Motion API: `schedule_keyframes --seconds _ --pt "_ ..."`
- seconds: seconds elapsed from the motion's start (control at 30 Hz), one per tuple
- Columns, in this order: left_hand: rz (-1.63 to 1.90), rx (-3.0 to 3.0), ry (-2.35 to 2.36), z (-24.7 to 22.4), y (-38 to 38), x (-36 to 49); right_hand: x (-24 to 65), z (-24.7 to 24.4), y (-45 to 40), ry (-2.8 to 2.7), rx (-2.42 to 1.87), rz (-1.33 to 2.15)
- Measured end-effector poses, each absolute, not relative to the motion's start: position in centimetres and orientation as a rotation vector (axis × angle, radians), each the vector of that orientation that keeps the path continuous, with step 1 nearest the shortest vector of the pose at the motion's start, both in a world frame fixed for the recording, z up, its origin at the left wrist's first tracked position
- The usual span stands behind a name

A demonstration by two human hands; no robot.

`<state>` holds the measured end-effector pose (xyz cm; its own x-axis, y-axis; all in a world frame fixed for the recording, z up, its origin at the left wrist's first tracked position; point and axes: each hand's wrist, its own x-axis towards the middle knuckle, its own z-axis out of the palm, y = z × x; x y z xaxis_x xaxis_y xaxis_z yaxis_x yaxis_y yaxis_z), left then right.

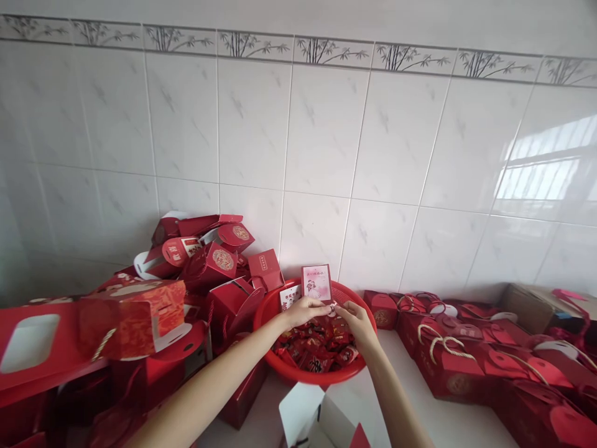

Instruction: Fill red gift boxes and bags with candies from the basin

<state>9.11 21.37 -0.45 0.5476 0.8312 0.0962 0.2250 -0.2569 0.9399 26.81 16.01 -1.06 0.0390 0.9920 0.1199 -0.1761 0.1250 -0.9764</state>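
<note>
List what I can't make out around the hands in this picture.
Small item between left hand and right hand: head view, mostly covered by both.
Floor of red basket: head view, buried under red packets.
Open white-lined box: head view, cut off by bottom edge.
Fine print on those packets: head view, too small.

And here's your single view, riding on your head, facing forward and down! You're looking across at the tiled wall (321, 137), which takes the upper half, its patterned band (333, 51) dipping towards the right. Below, you look into the red basket (321, 377), near, low and central. Your left hand (303, 312) and right hand (355, 318) show from behind, forearms (224, 389) entering at the bottom edge, where the open box (301, 407) sits closest, cropped.
</note>
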Motion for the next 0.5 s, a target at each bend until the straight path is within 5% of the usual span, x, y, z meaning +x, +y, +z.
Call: schedule_keyframes --seconds 0.17,0.5 --pt "0.742 2.059 1.107 -1.3 21.8 9.0 26.9 -1.3 16.2 -1.049 -1.055 1.051" --pt "0.103 2.347 1.054 -1.8 21.1 8.8 27.2 -1.1 16.3 -0.869 -1.105 1.034"
